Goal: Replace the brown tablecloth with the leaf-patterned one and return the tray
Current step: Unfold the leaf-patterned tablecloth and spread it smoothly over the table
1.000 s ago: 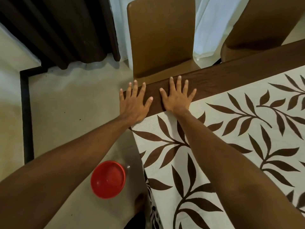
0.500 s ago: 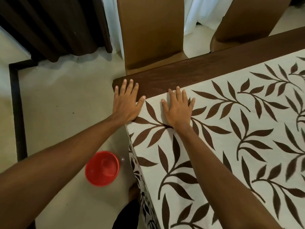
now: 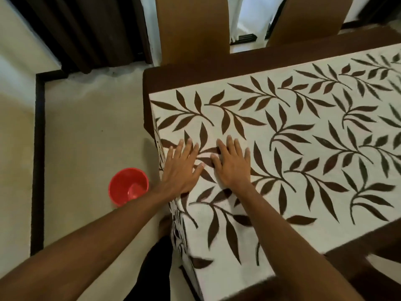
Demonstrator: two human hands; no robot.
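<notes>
- On the floor, at left: red bowl point(image 3: 128, 186), upright, near the bench's end.
- Left hand point(image 3: 181, 170): palm down on the leaf-patterned tablecloth point(image 3: 303, 148), close to its left edge; fingers point(image 3: 188, 147) straight and spread, grasping nothing.
- Right hand point(image 3: 233, 166): flat on the same cloth just beside the other hand; fingers released, grasping nothing.
- Leaf-patterned tablecloth: spread over the bench top, left end hanging over the edge.
- Brown band point(image 3: 217, 74): exposed along the cloth's far side; cloth or bare bench, cannot tell.
- Chair back point(image 3: 193, 27) beyond the far side; second chair back point(image 3: 312, 16) to its right.

Beige floor point(image 3: 86, 131), dark curtain point(image 3: 86, 29), two tan chairs point(image 3: 193, 27).
</notes>
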